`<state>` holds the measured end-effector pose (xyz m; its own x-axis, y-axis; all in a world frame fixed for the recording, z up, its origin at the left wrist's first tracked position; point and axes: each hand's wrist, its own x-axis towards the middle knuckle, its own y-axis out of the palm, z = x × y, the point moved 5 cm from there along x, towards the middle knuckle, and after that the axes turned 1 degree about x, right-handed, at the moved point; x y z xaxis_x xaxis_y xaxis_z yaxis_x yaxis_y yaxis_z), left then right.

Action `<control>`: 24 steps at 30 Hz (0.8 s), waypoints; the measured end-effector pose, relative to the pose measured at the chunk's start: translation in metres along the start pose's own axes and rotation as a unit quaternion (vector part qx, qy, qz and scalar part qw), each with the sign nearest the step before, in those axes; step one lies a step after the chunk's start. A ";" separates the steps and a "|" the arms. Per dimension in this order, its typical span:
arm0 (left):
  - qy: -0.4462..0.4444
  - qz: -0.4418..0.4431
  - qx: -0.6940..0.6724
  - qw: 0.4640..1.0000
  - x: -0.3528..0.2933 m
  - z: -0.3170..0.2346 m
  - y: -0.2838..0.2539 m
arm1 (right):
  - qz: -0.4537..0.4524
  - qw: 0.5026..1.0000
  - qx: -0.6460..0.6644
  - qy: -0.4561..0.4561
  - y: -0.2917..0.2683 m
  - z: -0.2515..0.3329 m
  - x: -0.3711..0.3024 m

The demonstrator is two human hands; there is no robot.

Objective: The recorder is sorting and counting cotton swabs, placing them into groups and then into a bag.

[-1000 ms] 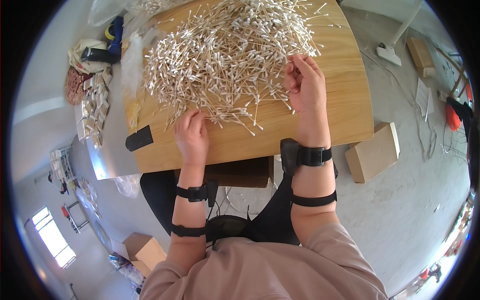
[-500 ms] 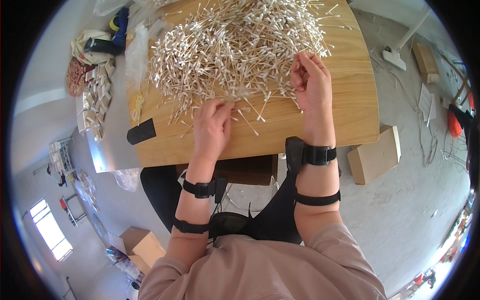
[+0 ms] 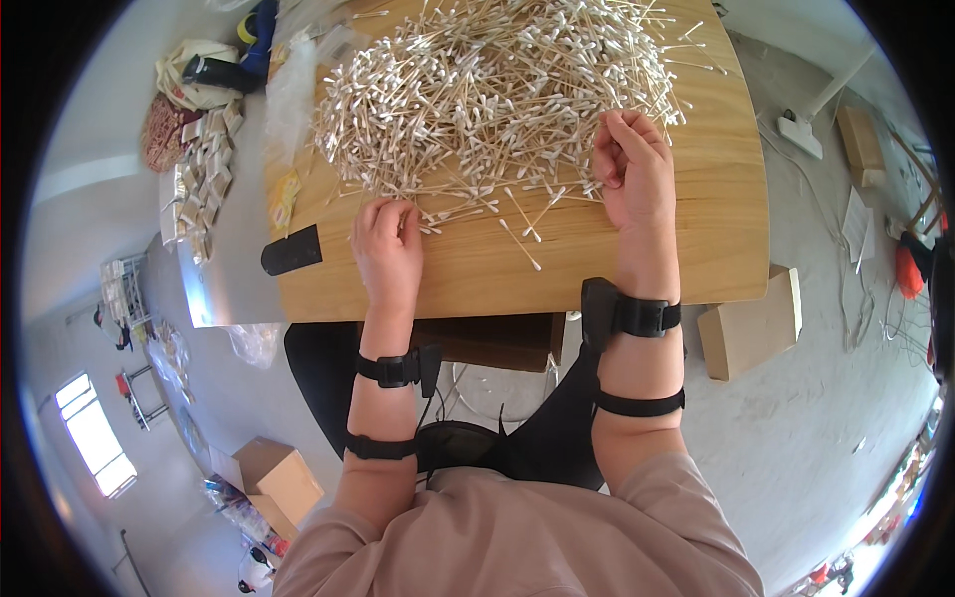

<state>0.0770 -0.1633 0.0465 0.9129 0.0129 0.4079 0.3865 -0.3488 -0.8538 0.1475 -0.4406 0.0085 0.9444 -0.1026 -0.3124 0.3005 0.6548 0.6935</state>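
A big loose heap of cotton swabs point(image 3: 477, 104), white-tipped with pale wooden sticks, covers the far part of the wooden table point(image 3: 716, 239). At the heap's near left edge is my left hand point(image 3: 388, 249), its fingers curled together; whatever they may hold is hidden. My right hand point(image 3: 637, 174) is by the heap's right side, thumb and fingers closed in a pinch, and I cannot make out anything between them. Between the hands, a few stray swabs point(image 3: 520, 245) lie on the bare wood in front of the heap.
A black flat piece point(image 3: 291, 251) and a yellow packet point(image 3: 285, 197) lie at the table's left edge, near clear plastic bags point(image 3: 290, 99). Small packs point(image 3: 204, 179) are stacked farther left. Cardboard boxes point(image 3: 751, 323) stand on the floor.
My left hand has moved left along the near edge of the heap, and its fingers have drawn in. My right hand keeps its pinch at the right side. The view has shifted slightly.
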 end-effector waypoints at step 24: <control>0.004 0.030 0.032 0.999 -0.014 0.024 -0.020 | 0.147 0.970 -0.152 0.123 0.047 -0.039 -0.004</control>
<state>0.0598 -0.1339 0.0496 0.9334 -0.0135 0.3586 0.3398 -0.2883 -0.8952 0.1530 -0.3803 0.0166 0.9114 0.2800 -0.3015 -0.0658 0.8225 0.5650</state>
